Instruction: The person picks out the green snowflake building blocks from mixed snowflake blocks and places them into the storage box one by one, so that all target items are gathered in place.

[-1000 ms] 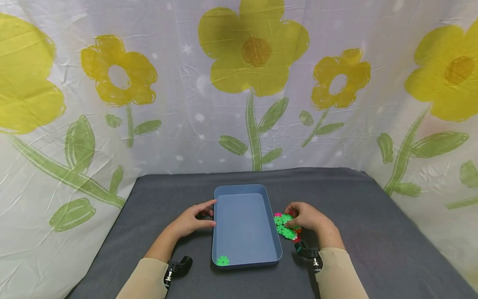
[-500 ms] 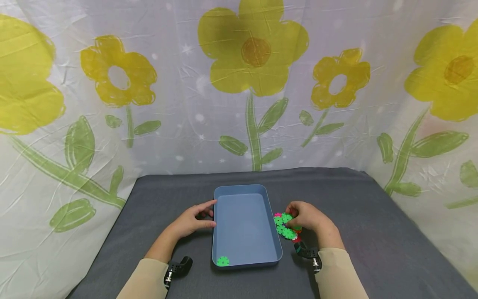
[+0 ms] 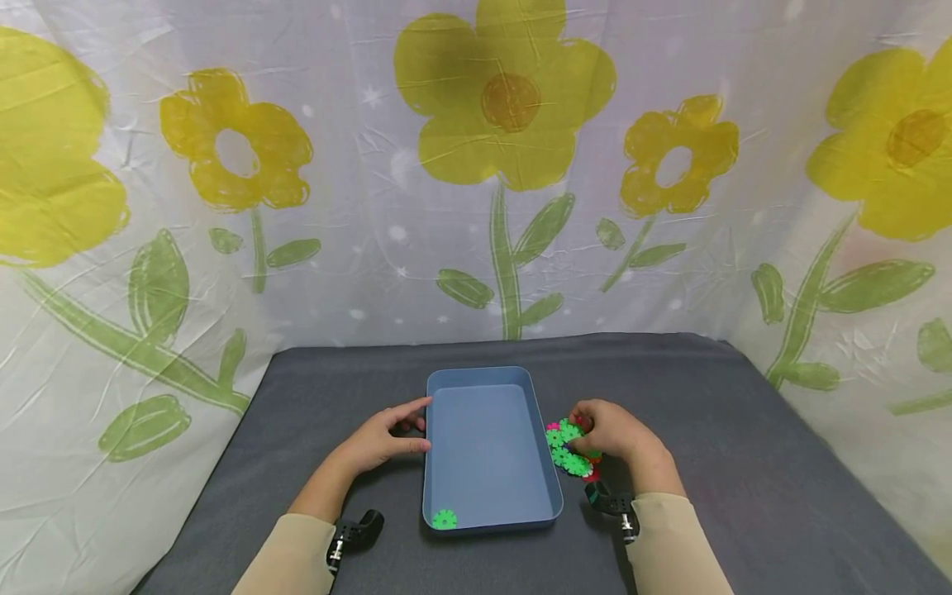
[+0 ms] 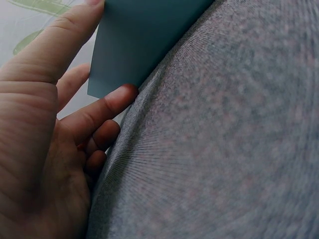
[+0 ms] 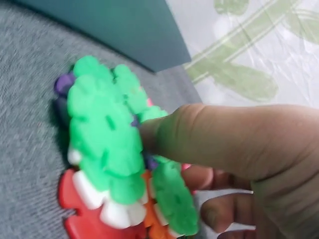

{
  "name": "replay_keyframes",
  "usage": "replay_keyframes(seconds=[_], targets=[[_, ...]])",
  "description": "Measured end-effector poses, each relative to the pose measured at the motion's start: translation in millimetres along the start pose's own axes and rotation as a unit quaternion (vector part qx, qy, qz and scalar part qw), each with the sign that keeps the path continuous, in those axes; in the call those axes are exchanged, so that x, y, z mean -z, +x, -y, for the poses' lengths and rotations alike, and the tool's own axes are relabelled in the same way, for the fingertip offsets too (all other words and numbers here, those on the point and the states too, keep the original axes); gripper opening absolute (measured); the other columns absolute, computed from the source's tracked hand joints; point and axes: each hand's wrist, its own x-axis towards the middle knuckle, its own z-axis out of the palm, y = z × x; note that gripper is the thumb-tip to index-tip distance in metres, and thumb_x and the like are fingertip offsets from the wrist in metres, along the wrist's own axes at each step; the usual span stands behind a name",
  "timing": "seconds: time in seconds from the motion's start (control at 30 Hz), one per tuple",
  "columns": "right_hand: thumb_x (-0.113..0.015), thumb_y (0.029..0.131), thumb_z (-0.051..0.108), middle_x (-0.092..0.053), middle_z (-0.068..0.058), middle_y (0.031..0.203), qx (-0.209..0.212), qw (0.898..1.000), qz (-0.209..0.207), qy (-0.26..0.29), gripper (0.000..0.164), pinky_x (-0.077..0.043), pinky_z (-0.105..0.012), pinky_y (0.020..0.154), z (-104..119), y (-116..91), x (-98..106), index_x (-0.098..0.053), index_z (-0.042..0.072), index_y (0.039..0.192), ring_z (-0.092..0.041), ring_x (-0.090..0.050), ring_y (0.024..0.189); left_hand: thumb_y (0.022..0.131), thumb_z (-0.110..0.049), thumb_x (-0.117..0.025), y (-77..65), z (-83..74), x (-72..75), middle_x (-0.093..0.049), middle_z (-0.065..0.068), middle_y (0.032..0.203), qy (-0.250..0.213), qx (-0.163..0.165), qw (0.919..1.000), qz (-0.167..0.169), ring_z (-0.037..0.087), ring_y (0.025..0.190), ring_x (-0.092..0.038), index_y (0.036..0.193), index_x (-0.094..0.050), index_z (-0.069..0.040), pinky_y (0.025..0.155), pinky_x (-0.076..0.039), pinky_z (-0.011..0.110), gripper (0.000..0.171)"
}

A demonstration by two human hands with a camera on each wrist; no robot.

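Observation:
A shallow blue-grey tray stands on the dark cloth, with one green snowflake disc in its near left corner. My left hand rests against the tray's left wall, index finger and thumb extended. In the left wrist view its other fingers bend beside the tray wall. To the right of the tray lies a pile of snowflake discs, mostly green. There my right hand has its thumb and curled fingers on green discs; the fingertips are partly hidden in the right wrist view.
Red, white, orange, purple and pink pieces show at the edges of the pile. The tray's right wall rises close beside it. A dark cloth covers the table, and a flowered curtain hangs behind.
The right fingers have shifted slightly within the pile, and a green disc at its far side has moved a little away and left. The left hand and tray stay put.

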Motion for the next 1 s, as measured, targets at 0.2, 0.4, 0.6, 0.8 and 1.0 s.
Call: replay_keyframes(seconds=[0.2,0.4,0.6,0.8,1.0], targets=[[-0.085,0.081,0.015,-0.057,-0.002,0.086,0.013,0.998,-0.035,-0.040,0.025,-0.049,-0.039,0.070,-2.6,2.8,-1.9,-0.073,0.010,0.102,-0.020,-0.053,0.078,0.090,-0.031,-0.082,0.3,-0.4,-0.2,-0.064,0.007,0.116,-0.001,0.002,1.0000,0.000,0.026,0.104,-0.056,0.156,-0.044,-0.007,0.091,-0.045,0.045,0.080],[-0.083,0.080,0.015,-0.058,-0.001,0.089,0.029,0.996,-0.056,-0.059,0.025,-0.050,-0.041,0.074,0.0,4.1,0.7,-0.075,0.008,0.103,-0.019,-0.054,0.078,0.091,-0.030,-0.082,0.4,-0.6,-0.6,-0.063,0.007,0.116,-0.001,0.002,1.0000,0.000,0.026,0.103,-0.056,0.156,-0.044,-0.007,0.089,-0.046,0.042,0.079],[-0.078,0.081,0.013,-0.063,-0.001,0.093,0.039,0.996,-0.071,-0.041,0.027,-0.051,-0.039,0.074,10.0,2.4,8.4,-0.074,0.006,0.107,-0.019,-0.056,0.081,0.091,-0.031,-0.082,0.2,-0.3,-0.9,-0.063,0.007,0.116,0.000,0.003,1.0000,-0.001,0.025,0.103,-0.056,0.156,-0.044,-0.007,0.089,-0.046,0.041,0.079],[-0.074,0.082,0.010,-0.064,-0.003,0.095,0.072,0.994,-0.079,-0.007,0.028,-0.049,-0.036,0.067,26.3,-4.5,18.4,-0.073,0.003,0.110,-0.018,-0.056,0.078,0.090,-0.030,-0.082,0.6,-0.6,-0.7,-0.063,0.007,0.116,0.005,0.005,1.0000,-0.001,0.024,0.102,-0.055,0.156,-0.044,-0.007,0.088,-0.046,0.039,0.079],[-0.073,0.086,0.011,-0.064,0.000,0.099,0.104,0.990,-0.092,-0.009,0.026,-0.047,-0.037,0.068,44.2,-12.7,27.0,-0.073,0.006,0.111,-0.019,-0.055,0.081,0.091,-0.030,-0.082,0.2,-2.1,0.4,-0.063,0.008,0.116,0.005,0.002,1.0000,-0.001,0.025,0.101,-0.055,0.156,-0.043,-0.006,0.087,-0.046,0.038,0.079]])
